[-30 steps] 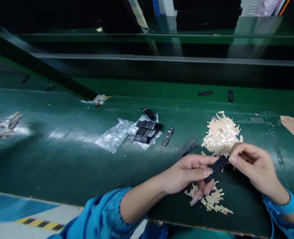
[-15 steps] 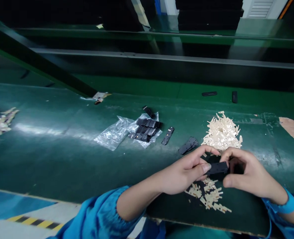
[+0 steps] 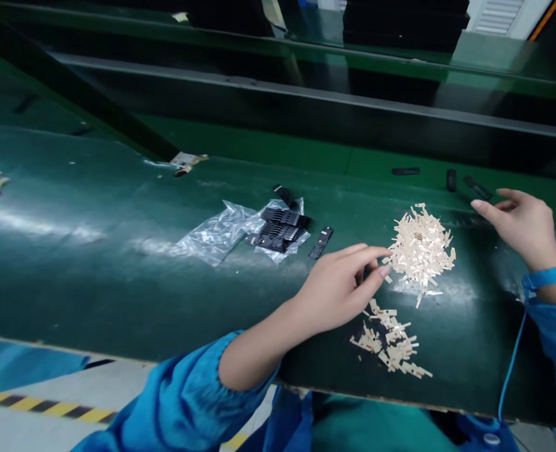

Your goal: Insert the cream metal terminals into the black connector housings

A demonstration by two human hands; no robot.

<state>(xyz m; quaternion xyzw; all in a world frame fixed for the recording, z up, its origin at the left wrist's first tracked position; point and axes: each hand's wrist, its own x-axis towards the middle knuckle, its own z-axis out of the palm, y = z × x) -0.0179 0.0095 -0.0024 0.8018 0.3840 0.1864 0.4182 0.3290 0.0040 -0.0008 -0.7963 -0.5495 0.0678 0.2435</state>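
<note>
My left hand [image 3: 346, 285] is over the bench at the left edge of a large heap of small flat cream-coloured pieces [image 3: 421, 245]. Its thumb and index finger are apart, with nothing visible between them; its other fingers are curled and partly hidden. Far right, my right hand [image 3: 525, 226] is open, thumb and fingers spread, just beside a slim black plastic part [image 3: 478, 187] lying toward the back of the bench. Whether a fingertip touches that part I cannot tell. A smaller scatter of cream pieces [image 3: 395, 342] lies nearer me, below my left hand.
Black parts [image 3: 282, 229] lie stacked on a clear plastic bag [image 3: 216, 235] at mid-bench, with a single dark part [image 3: 321, 243] beside them. Two more black parts, one lengthwise [image 3: 406, 171] and one crosswise [image 3: 452, 180], lie at the back. A slanted green post [image 3: 131, 129] meets the bench.
My right hand has moved right and back, and a black part now lies beside it. My left hand has let go of the black part and shifted slightly left, over where dark plates lay.
</note>
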